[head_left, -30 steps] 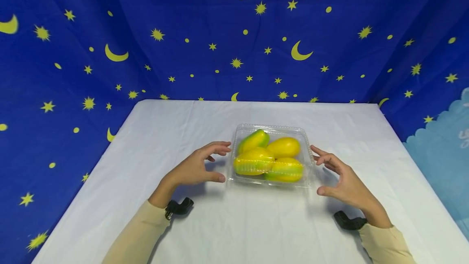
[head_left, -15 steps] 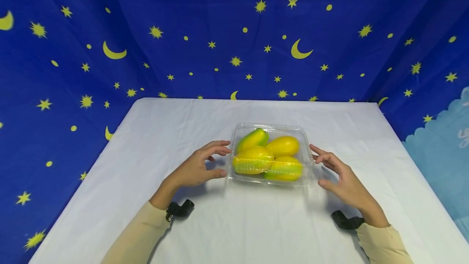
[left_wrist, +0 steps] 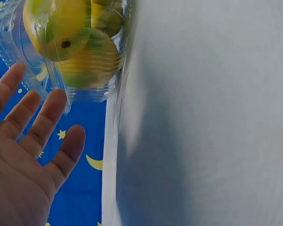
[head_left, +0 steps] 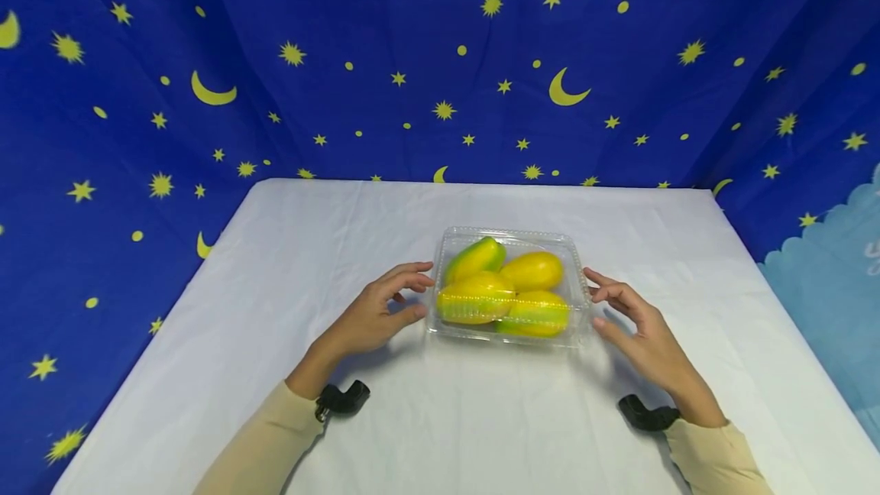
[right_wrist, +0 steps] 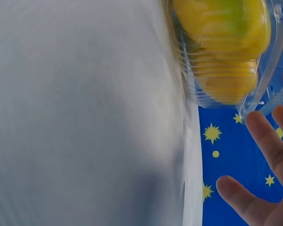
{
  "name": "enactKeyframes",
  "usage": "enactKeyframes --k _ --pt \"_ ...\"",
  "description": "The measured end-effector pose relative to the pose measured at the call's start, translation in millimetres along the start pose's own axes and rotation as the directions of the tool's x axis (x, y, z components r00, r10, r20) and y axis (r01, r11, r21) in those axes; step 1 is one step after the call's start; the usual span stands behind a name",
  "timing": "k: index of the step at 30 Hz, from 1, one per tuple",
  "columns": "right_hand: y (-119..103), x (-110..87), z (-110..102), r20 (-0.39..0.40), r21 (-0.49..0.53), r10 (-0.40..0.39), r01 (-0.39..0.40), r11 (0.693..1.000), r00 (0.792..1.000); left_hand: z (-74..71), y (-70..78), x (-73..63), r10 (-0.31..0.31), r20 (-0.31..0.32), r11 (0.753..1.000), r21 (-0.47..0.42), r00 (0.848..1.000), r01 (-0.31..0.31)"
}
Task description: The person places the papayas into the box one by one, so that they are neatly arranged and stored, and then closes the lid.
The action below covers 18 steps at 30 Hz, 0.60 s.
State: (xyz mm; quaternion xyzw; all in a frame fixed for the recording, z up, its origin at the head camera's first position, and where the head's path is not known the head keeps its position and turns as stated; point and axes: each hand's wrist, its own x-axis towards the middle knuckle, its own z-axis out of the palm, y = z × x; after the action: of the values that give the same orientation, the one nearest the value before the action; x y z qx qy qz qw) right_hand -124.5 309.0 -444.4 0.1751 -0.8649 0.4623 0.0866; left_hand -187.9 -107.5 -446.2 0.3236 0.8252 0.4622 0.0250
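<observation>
A clear plastic clamshell box (head_left: 509,341) lies on the table in the head view, its lid down over several yellow-green mangoes (head_left: 476,298). To its left is my left hand (head_left: 378,315), thumb and fingers spread, with the fingertips right at the box's side wall. My right hand (head_left: 642,334) mirrors it on the other side, fingers slightly bent and fingertips close to the rim. In the left wrist view, the left fingers (left_wrist: 49,113) reach up to the box's edge. The right wrist view has the right thumb (right_wrist: 236,193) apart from the box.
White cloth (head_left: 509,418) covers the table. A blue curtain (head_left: 344,37) with yellow moons and stars rises behind the back edge and along the left. Light blue fabric (head_left: 825,289) hangs at the right. Each wrist carries a black camera mount (head_left: 344,398).
Both thumbs have moved up, closer to the other fingers and the sides of the box. The box and mangoes stay in place. The head view has tilted slightly.
</observation>
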Motion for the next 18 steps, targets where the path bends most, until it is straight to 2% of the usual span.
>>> enactKeyframes --k 6,12,18 --pt "-3.2 2.2 4.8 -0.026 -0.016 -0.002 0.002 1.0 1.0 2.1 3.8 -0.4 -0.019 -0.035 1.0 -0.013 0.999 0.018" --pt "-1.7 1.7 5.8 -0.039 -0.022 -0.013 0.012 1.0 0.999 3.8 5.7 -0.7 -0.027 -0.037 0.999 -0.048 0.999 0.025" --pt "-4.3 1.6 6.3 -0.035 -0.033 -0.001 0.0 0.999 0.999 5.3 1.9 -0.8 -0.012 -0.051 1.0 -0.012 0.999 0.012"
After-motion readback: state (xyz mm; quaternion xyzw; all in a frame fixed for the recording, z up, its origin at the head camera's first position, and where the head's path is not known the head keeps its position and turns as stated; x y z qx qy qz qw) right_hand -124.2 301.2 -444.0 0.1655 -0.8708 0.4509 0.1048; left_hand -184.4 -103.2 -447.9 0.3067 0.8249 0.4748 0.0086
